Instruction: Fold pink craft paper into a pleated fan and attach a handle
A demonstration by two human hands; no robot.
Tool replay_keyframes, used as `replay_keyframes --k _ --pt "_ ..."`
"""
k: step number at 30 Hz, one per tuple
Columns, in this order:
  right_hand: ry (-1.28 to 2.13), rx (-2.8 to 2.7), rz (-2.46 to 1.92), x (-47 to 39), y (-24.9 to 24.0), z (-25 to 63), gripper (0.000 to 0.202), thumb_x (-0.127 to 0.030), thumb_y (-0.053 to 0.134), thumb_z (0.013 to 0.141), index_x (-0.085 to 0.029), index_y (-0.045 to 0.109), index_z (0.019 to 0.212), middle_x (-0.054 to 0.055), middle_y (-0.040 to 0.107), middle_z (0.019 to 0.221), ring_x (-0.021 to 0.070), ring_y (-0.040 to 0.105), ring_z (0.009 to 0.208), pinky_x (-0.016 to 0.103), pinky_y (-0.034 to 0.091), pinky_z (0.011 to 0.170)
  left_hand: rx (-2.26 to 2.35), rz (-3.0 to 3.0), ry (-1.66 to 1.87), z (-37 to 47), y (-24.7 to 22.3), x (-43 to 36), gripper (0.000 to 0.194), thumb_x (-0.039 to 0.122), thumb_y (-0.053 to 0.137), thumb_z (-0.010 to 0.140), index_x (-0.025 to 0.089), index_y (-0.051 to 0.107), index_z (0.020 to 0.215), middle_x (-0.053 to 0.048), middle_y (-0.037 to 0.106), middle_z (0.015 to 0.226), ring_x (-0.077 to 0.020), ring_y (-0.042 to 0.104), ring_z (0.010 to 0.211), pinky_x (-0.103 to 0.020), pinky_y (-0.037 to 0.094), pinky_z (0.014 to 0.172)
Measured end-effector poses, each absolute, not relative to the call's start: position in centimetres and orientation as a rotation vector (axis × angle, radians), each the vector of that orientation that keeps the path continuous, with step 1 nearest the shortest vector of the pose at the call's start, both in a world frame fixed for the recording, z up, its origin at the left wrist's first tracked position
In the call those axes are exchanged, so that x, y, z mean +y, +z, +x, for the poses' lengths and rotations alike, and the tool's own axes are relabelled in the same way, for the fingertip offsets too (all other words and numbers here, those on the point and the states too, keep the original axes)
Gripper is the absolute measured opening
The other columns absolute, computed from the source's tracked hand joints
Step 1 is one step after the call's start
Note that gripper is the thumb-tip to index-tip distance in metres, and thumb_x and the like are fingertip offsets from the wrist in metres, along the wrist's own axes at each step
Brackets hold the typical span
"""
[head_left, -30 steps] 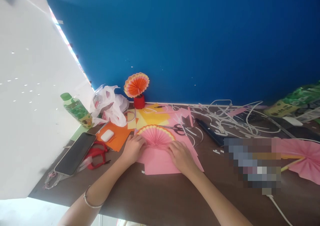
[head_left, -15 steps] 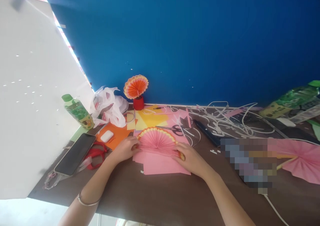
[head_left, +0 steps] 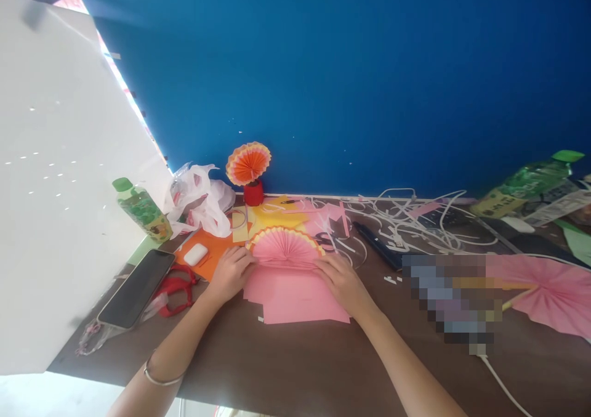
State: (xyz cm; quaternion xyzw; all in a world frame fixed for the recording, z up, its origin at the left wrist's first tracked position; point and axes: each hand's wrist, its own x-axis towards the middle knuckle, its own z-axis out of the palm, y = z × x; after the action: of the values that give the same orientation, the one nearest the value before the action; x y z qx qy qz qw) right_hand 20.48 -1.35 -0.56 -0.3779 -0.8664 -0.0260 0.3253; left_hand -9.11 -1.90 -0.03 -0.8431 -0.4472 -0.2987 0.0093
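Note:
A pleated pink paper fan [head_left: 286, 247] with a yellow and orange zigzag edge is spread in a half circle over pink paper sheets [head_left: 300, 297]. Its left end is gripped by my left hand [head_left: 232, 273], fingers curled over the folds. My right hand [head_left: 342, 281] pinches the right end, with its fingertips on the lower folds. Both thumbs are largely hidden. Just behind the fan's right side lie scissors [head_left: 329, 239], partly covered. An orange sheet [head_left: 215, 263] with a white earbud case [head_left: 195, 254] on it lies left of my left hand.
At the back stands a round orange paper fan [head_left: 249, 164] on a red holder [head_left: 253, 193]. A phone [head_left: 136, 289], red straps [head_left: 178, 291], a green bottle [head_left: 143, 210] and a plastic bag [head_left: 203, 195] are left. White cables [head_left: 443, 217] and a pink fan [head_left: 558, 297] are right.
The fan's right lower folds, which stuck out beside my right hand, are now drawn up level with the rest. My right hand has moved slightly up. The view has shifted a little.

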Motion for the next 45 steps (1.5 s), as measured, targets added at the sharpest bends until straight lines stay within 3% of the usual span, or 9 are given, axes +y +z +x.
replay_keyframes --k 3,7,13,18,25,32,38,45 --pt "-0.081 -2.280 -0.928 -1.6 -0.4 20.6 0.021 -0.014 0.040 0.089 -0.018 0.061 0.090 0.007 0.060 0.082 0.0189 0.055 0.080 0.035 0.046 0.076 -1.266 -2.658 -0.858 -9.3 0.1 -2.3 0.016 0.022 0.043 0.089 0.020 0.059 0.084 -0.004 0.059 0.079 -0.0159 0.051 0.073 -0.029 0.039 0.067" --pt "-0.211 -2.152 -0.923 -1.9 -0.1 20.8 0.026 -0.008 0.040 0.086 -0.019 0.062 0.095 0.007 0.061 0.086 0.0194 0.055 0.086 0.037 0.044 0.081 -1.182 -2.506 -0.914 -9.1 0.2 -2.8 0.013 0.016 0.047 0.086 0.021 0.059 0.090 -0.003 0.060 0.080 -0.0161 0.052 0.074 -0.032 0.039 0.073" --pt "-0.158 -2.161 -1.090 -0.1 -1.0 20.2 0.027 -0.013 0.038 0.087 -0.020 0.064 0.091 0.007 0.065 0.093 0.0223 0.056 0.093 0.040 0.042 0.081 -1.522 -2.579 -0.792 -8.5 -0.7 -1.9 0.010 0.026 0.051 0.084 0.020 0.059 0.087 -0.004 0.060 0.082 -0.0176 0.054 0.077 -0.031 0.041 0.071" --pt "-0.084 -1.944 -1.212 -0.1 -1.4 21.3 0.023 -0.020 0.041 0.086 -0.022 0.061 0.098 0.006 0.064 0.097 0.0215 0.056 0.094 0.039 0.041 0.083 -1.752 -2.511 -0.848 -8.4 -1.0 -2.1 0.015 0.027 0.052 0.080 0.020 0.059 0.091 -0.005 0.059 0.089 -0.0197 0.054 0.083 -0.033 0.043 0.073" --pt "-0.091 -1.883 -1.249 -1.2 -0.6 22.2 0.012 -0.028 0.047 0.083 -0.021 0.057 0.082 0.005 0.061 0.083 0.0210 0.056 0.082 0.036 0.041 0.074 -1.712 -2.602 -0.849 -8.3 -0.4 -2.6 0.033 0.033 0.057 0.073 0.020 0.053 0.103 -0.009 0.054 0.104 -0.0260 0.049 0.100 -0.040 0.041 0.084" --pt "0.129 -2.335 -1.146 -3.1 0.7 19.1 0.017 -0.034 0.059 0.076 -0.021 0.051 0.070 0.003 0.055 0.074 0.0193 0.053 0.076 0.034 0.041 0.071 -1.625 -2.723 -0.822 -7.9 0.2 -3.1 0.031 0.028 0.060 0.069 0.019 0.046 0.095 -0.010 0.049 0.112 -0.0274 0.043 0.106 -0.044 0.039 0.087" --pt "0.138 -2.311 -1.142 -2.6 0.3 19.3 0.018 -0.032 0.058 0.079 -0.021 0.053 0.066 0.003 0.056 0.074 0.0186 0.054 0.075 0.035 0.042 0.072 -1.649 -2.722 -0.826 -7.7 -0.5 -2.9 0.010 0.017 0.050 0.077 0.019 0.045 0.086 -0.009 0.048 0.112 -0.0245 0.043 0.107 -0.042 0.041 0.087" --pt "0.196 -2.293 -1.120 -2.3 0.3 20.0 0.016 -0.031 0.048 0.084 -0.021 0.056 0.074 0.005 0.059 0.082 0.0192 0.055 0.080 0.036 0.044 0.075 -1.593 -2.728 -0.820 -7.6 -0.3 -3.0 0.014 0.026 0.057 0.075 0.019 0.047 0.083 -0.009 0.049 0.110 -0.0249 0.044 0.105 -0.042 0.040 0.088"
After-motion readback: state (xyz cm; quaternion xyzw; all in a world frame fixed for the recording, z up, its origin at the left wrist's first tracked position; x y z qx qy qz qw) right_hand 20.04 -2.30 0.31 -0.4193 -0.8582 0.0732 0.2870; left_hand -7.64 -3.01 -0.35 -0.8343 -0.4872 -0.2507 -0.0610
